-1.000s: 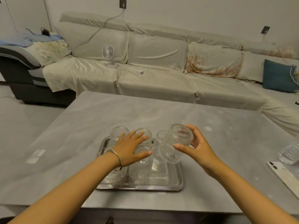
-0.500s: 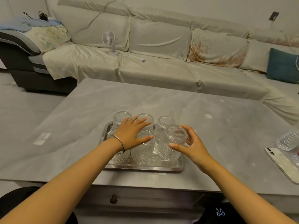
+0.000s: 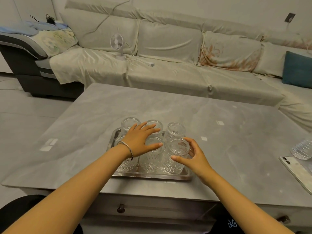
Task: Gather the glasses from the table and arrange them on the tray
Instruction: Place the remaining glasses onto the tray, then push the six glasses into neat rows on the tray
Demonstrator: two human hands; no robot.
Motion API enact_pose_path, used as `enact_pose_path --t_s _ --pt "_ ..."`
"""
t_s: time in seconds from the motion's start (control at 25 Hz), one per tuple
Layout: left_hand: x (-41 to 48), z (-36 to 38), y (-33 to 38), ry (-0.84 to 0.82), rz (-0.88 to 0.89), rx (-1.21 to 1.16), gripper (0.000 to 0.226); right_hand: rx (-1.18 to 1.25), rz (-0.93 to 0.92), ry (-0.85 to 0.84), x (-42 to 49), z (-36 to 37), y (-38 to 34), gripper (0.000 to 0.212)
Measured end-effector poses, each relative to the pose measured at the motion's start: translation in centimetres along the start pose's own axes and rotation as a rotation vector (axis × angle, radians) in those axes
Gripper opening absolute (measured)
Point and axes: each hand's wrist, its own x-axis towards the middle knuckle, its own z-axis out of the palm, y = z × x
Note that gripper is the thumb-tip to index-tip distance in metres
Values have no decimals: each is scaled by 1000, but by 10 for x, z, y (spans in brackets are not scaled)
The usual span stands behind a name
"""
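Note:
A steel tray (image 3: pixel 152 177) sits on the grey table (image 3: pixel 81 132) near its front edge. Several ribbed clear glasses stand upside down on it in two rows. My left hand (image 3: pixel 140 141) lies flat with fingers spread over the left and middle glasses, covering the front left one (image 3: pixel 125 165). My right hand (image 3: pixel 195 159) curls around the front right glass (image 3: pixel 175 164), thumb on its near side and fingers behind it; this glass stands on the tray beside the front middle glass (image 3: pixel 152 160). The back right glass (image 3: pixel 175 130) is untouched.
A white phone (image 3: pixel 295 171) and a clear plastic bottle (image 3: pixel 302 149) lie at the table's right edge. A covered sofa with a small white fan (image 3: pixel 117 43) runs behind the table. A drawer knob (image 3: pixel 120 208) is below the front edge.
My right hand brought the tilted glass down and stood it upside down at the tray's front right. The left hand stayed on the other glasses. The view shifted back.

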Motion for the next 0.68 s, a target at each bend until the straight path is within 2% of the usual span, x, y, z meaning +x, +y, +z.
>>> enact_pose_path --t_s 0.2,0.36,0.48,0.56,0.68 --pt "0 -3 1 17 -13 -57 63 -10 -23 7 -2 4 7 70" --pt "-7 -9 3 122 -10 -196 66 -146 -62 3 0 1 7 73" --pt "-20 -17 -7 275 -15 -240 81 -271 -72 -17 2 -3 10 104" --pt "-33 -19 -20 366 -52 -354 94 -299 -48 -47 5 -7 12 123" --pt "-52 -13 -40 296 -173 -535 114 -332 -47 -71 10 -9 11 131"
